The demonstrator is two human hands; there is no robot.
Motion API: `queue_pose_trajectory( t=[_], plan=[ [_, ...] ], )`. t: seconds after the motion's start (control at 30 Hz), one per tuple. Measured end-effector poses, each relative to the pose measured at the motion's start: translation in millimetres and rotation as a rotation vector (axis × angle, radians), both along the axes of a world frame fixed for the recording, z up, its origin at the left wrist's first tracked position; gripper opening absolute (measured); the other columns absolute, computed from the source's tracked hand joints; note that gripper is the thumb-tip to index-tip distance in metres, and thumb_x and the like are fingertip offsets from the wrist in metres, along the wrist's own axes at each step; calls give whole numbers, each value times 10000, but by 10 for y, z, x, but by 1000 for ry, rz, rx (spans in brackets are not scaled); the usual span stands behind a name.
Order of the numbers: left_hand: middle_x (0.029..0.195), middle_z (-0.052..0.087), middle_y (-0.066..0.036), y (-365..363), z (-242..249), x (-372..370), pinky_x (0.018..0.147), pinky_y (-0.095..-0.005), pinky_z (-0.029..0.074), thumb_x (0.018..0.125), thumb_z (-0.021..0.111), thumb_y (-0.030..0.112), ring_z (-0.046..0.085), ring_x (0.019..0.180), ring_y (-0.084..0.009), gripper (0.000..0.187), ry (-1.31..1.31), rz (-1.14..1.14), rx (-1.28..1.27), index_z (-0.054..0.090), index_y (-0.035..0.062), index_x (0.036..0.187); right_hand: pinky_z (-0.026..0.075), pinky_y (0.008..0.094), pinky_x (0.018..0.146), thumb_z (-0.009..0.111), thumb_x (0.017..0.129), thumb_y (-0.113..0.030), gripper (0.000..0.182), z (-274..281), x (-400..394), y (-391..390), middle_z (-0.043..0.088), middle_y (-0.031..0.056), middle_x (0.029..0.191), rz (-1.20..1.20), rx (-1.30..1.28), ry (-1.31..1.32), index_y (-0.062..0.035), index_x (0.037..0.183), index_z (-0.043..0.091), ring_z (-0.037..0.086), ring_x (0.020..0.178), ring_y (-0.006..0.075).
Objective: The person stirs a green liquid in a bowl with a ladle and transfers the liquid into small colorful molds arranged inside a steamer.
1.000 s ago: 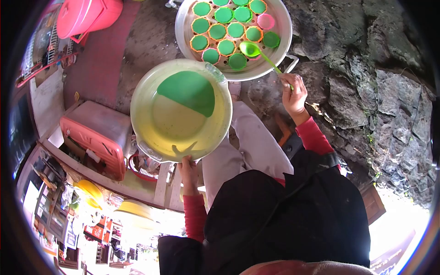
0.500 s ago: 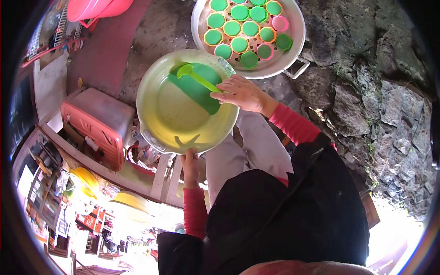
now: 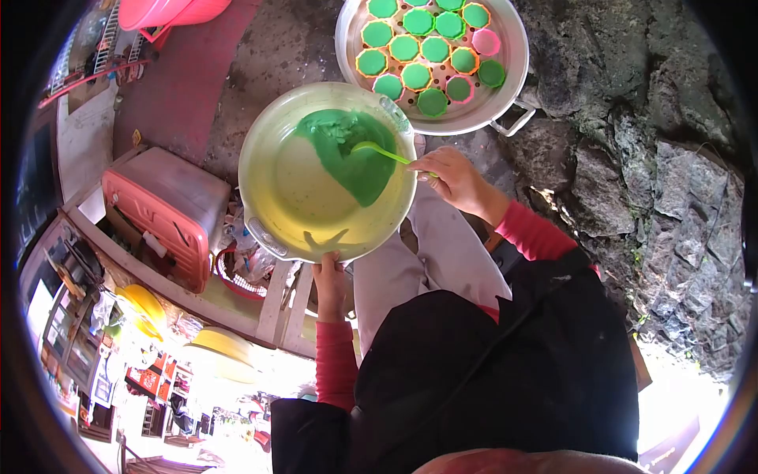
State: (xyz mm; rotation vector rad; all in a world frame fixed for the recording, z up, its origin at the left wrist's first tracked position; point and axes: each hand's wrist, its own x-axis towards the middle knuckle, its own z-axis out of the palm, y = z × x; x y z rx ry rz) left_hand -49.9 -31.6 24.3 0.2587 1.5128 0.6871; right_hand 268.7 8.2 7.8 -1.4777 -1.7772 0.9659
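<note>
My right hand is closed around the handle of a lime-green ladle. The ladle's bowl end dips into green batter pooled on the far right side of a wide metal basin. Ripples and lumps show on the batter's surface. At the basin's near rim, my left hand grips the edge and holds the basin tilted. Beyond it stands a perforated steamer pan with several small scalloped molds in it, filled with green.
A rough stone wall runs along the right. On the left sits a reddish plastic crate, with a red basket beside it. A pink tub stands at the far left. The steamer's handle juts toward the wall.
My right hand has moved right and slightly down, drawing the ladle through the batter, whose smooth surface is now rippled. My left hand keeps its hold on the rim.
</note>
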Motion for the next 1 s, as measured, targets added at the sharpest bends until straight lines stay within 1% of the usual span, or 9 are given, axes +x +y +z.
queue_pose_trajectory(
  t=[0.13, 0.37, 0.47, 0.57, 0.63, 0.73, 0.87, 0.93, 1.0],
  plan=[
    [937, 515, -6, -48, -59, -55, 717, -235, 436, 814, 519, 61, 503, 812, -86, 210, 20, -36, 32, 488, 61, 1022, 431, 388, 750, 570, 845, -154, 150, 96, -44, -57, 602, 93, 864, -103, -62, 29, -72, 966, 608, 554, 815, 289],
    [973, 524, -11, -13, -54, -42, 728, -247, 440, 802, 525, 57, 512, 832, -91, 275, 14, -6, 8, 469, 70, 1071, 433, 389, 728, 569, 848, -153, 158, 19, -169, 8, 596, 100, 835, -179, -81, 47, -50, 963, 603, 554, 806, 284],
    [973, 527, -11, 1, -35, -21, 739, -254, 444, 799, 526, 58, 519, 845, -94, 287, 1, -1, 10, 464, 68, 1079, 429, 390, 738, 576, 838, -133, 152, 32, -181, 117, 597, 86, 832, -154, -104, 40, -59, 967, 603, 553, 797, 270],
    [970, 530, -14, 2, -33, -15, 751, -263, 450, 801, 525, 56, 526, 853, -101, 282, -3, 11, 13, 464, 62, 1076, 426, 382, 781, 594, 800, -95, 218, 36, -197, 251, 593, 68, 876, -78, -35, 81, -90, 1017, 593, 549, 826, 260],
    [969, 531, -16, 8, -23, -7, 756, -268, 453, 802, 523, 53, 529, 855, -104, 278, 0, 6, 21, 464, 58, 1073, 420, 374, 833, 609, 758, -66, 325, 7, -219, 322, 585, 47, 939, 6, 49, 27, -137, 1073, 577, 545, 878, 245],
    [974, 532, -23, 33, -2, 24, 757, -272, 460, 804, 519, 46, 533, 853, -108, 265, -19, 31, 6, 466, 51, 1064, 419, 369, 860, 615, 733, -52, 394, -82, -242, 377, 577, 36, 976, 95, 108, -92, -167, 1106, 564, 537, 923, 231],
    [979, 534, -26, -2, -59, -30, 757, -270, 464, 805, 516, 39, 534, 855, -107, 258, -23, 22, 9, 466, 46, 1058, 422, 368, 856, 621, 722, -51, 400, -170, -201, 359, 578, 29, 969, 107, 159, -158, -156, 1104, 565, 537, 930, 222],
    [979, 533, -24, -18, -79, -45, 756, -267, 463, 807, 515, 40, 533, 856, -106, 259, -27, 34, -3, 465, 47, 1061, 428, 371, 831, 633, 730, -69, 392, -145, -157, 306, 582, 52, 1003, 93, 120, -97, -136, 1111, 568, 549, 890, 244],
    [981, 528, -22, -33, -83, -50, 756, -263, 461, 808, 515, 40, 528, 866, -105, 264, -21, 47, -6, 460, 52, 1065, 433, 373, 824, 628, 744, -62, 357, -131, -118, 238, 590, 58, 976, 63, 71, -66, -121, 1091, 575, 555, 880, 252]
  ],
)
